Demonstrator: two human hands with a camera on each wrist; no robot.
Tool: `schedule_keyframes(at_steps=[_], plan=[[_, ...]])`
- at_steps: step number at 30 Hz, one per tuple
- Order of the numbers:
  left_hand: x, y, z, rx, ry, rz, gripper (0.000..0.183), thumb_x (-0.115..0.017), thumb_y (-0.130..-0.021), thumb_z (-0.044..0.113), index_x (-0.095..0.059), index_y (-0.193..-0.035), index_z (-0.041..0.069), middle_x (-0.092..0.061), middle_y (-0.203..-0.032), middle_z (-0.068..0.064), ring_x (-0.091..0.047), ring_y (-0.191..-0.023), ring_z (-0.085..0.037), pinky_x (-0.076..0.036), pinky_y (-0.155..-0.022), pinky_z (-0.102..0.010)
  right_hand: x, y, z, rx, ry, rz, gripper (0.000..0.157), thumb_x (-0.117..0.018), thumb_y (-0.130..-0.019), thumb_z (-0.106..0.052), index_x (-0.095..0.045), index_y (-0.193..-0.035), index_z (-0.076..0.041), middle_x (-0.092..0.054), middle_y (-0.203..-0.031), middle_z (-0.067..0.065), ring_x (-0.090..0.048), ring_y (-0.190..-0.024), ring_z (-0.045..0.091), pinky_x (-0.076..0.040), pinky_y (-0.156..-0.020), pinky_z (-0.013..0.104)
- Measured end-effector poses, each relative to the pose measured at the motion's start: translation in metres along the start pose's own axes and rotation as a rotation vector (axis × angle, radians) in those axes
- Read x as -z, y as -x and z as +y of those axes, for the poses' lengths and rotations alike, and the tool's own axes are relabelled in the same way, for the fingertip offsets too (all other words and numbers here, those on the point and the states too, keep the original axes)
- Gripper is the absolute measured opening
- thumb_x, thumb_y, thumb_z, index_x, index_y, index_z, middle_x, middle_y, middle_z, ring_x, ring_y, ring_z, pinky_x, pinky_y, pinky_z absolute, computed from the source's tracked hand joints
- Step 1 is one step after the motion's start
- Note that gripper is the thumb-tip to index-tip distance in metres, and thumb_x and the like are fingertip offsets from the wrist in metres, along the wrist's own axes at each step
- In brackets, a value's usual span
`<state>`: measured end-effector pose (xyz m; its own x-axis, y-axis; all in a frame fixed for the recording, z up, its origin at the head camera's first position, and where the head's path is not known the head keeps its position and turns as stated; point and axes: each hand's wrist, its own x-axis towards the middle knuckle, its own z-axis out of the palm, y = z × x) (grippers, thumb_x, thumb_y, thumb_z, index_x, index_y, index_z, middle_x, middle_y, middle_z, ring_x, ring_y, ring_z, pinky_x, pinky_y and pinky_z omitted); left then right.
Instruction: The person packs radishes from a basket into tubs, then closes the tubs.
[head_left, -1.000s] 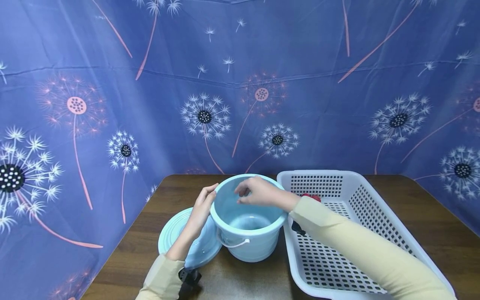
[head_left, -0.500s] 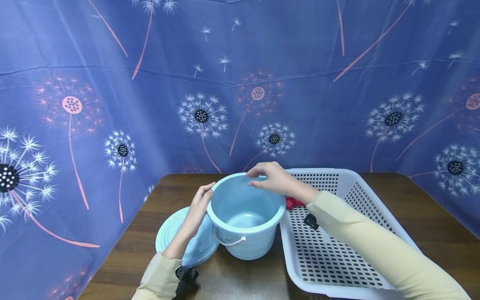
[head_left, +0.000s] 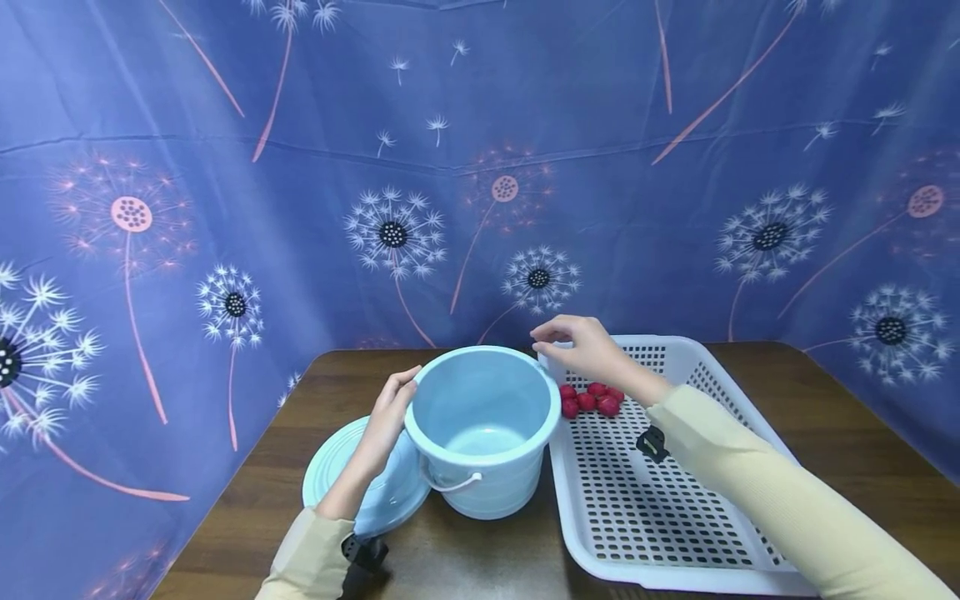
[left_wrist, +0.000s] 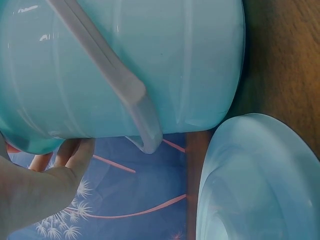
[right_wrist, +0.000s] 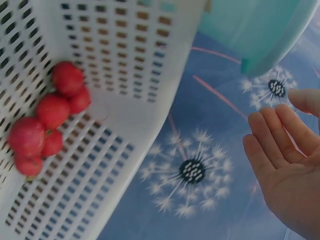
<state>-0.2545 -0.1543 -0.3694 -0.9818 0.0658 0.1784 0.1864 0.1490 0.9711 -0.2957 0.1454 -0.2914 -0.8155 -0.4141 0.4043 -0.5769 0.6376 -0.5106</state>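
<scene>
Before blue curtain, resting loose left hand on upright, mouth-up bucket, holding right hand raised near basket, with fingers parted from thumb

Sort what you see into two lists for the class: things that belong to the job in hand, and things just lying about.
Probably part of the job:
bucket, left hand at its rim
red round things, near the right hand
white basket holding them

Apparently not in use:
blue lid beside the bucket
patterned cloth behind
</scene>
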Motion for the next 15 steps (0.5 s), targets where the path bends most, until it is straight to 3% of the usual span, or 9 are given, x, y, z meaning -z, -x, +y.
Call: schedule_keyframes(at_steps=[15], plan=[[0.001, 0.002, 0.003, 0.004, -0.002, -0.013, 0.042, -0.036, -0.101, 0.029, -0.038, -0.137, 0.007, -0.031, -0.151, -0.009, -0.035, -0.134, -0.029, -0.035, -0.103, -0.049, 0.009, 0.023, 0.047, -0.121, 0.082, 0.026, 0.028, -0.065, -0.088, -0.018, -0.066, -0.112, -0.004, -0.067, -0.107, 0.013, -0.064, -0.095, 0.026, -0.053, -0.083, 0.041]])
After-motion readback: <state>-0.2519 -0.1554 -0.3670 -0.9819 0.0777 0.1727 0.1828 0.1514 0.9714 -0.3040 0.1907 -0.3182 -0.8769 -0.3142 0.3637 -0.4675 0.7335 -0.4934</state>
